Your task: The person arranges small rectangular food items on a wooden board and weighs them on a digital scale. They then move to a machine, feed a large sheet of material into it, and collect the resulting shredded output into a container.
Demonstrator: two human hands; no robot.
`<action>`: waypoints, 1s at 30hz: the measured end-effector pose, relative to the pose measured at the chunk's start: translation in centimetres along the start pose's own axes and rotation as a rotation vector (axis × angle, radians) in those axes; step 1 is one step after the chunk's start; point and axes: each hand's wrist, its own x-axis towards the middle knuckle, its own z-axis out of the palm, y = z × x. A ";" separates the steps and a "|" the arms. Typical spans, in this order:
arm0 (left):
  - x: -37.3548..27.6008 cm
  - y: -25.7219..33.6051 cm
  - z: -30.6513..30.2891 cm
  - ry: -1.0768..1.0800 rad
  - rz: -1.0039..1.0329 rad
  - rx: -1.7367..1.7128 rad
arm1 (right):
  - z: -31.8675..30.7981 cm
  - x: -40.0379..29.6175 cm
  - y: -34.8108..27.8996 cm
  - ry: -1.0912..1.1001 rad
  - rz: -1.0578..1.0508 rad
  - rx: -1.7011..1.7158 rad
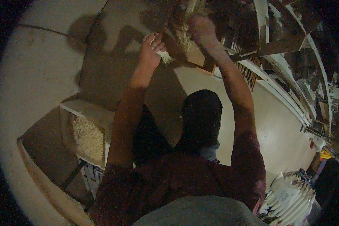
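Observation:
My left hand is raised in front of me, its fingers curled around a small bundle of pale thin strands or sticks, whose frayed-looking end sticks out below the fingers. To its right and farther up, my right hand is bent and blurred. Pale thin strands lie right beside it and reach above it towards the picture's top edge; whether the fingers grip them cannot be told. Dark shadow hides much around both hands.
An open box at the left holds many pale thin sticks. Below it curves a board-like rim. At the right stand a dark slatted rack and pale beams. Stacked pale packets lie at the lower right.

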 end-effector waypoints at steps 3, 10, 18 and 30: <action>2.3 -1.0 -1.1 -0.045 -0.063 0.005 | -0.1 5.6 -0.7 0.068 -0.076 -0.046; -0.9 1.3 -2.7 -0.147 0.003 -0.020 | 2.6 7.9 5.1 -0.013 0.021 0.132; -2.7 1.6 2.0 -0.327 0.151 -0.096 | 3.1 5.9 5.0 -0.270 0.476 1.172; 0.3 3.6 8.4 -0.307 0.054 -0.256 | -11.5 0.7 1.1 -0.294 0.039 0.327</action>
